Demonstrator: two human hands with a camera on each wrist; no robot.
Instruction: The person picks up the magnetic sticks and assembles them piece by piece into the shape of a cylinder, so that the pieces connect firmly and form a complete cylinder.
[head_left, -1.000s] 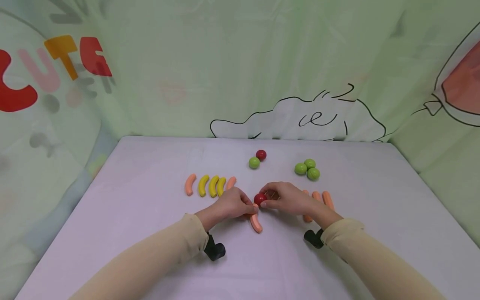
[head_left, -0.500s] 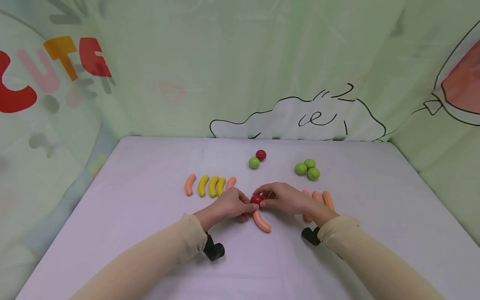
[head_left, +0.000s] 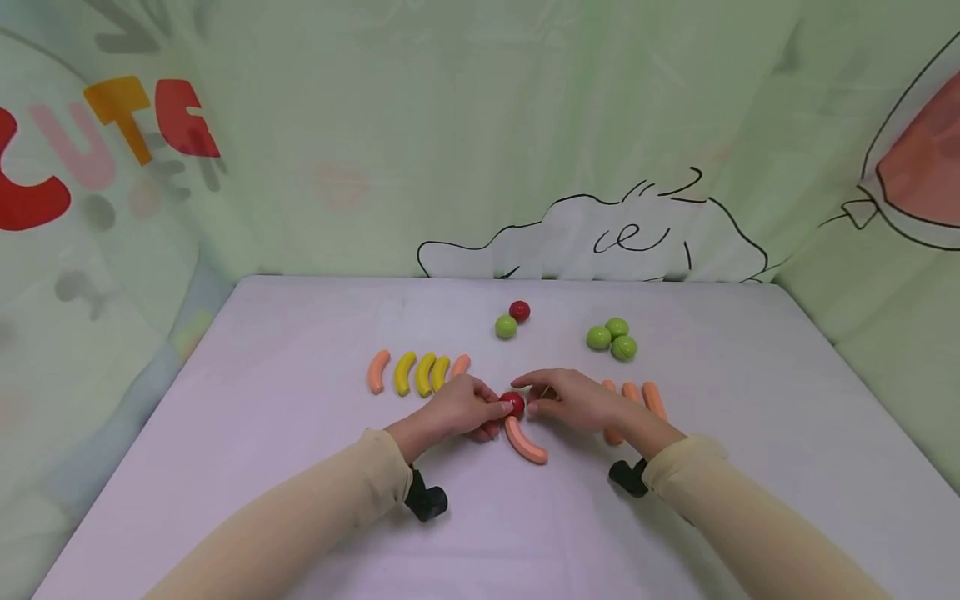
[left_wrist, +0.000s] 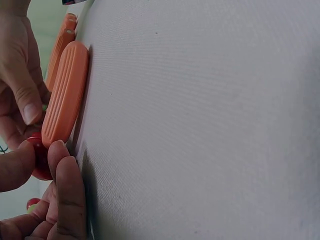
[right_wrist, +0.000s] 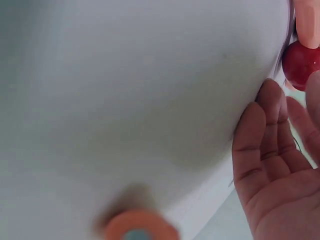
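Note:
A glossy red ball sits at the middle of the table, touching the top end of a curved salmon-pink piece. In the left wrist view that piece shows lengthwise ridges. My left hand pinches the red ball between thumb and fingers. Just right of the ball, my right hand is apart from it, fingers loosely extended and holding nothing. In the right wrist view the right hand is beside the ball, which is partly cut off by the frame edge.
Left of the hands lie yellow banana-shaped pieces between curved pink pieces. Behind stand a green ball and another red ball. Three green balls cluster farther right. Orange sticks lie partly under the right forearm.
The red ball has moved slightly left, against the pink piece's end. My left hand has shifted from the pink piece to the ball; my right hand has let go of the ball.

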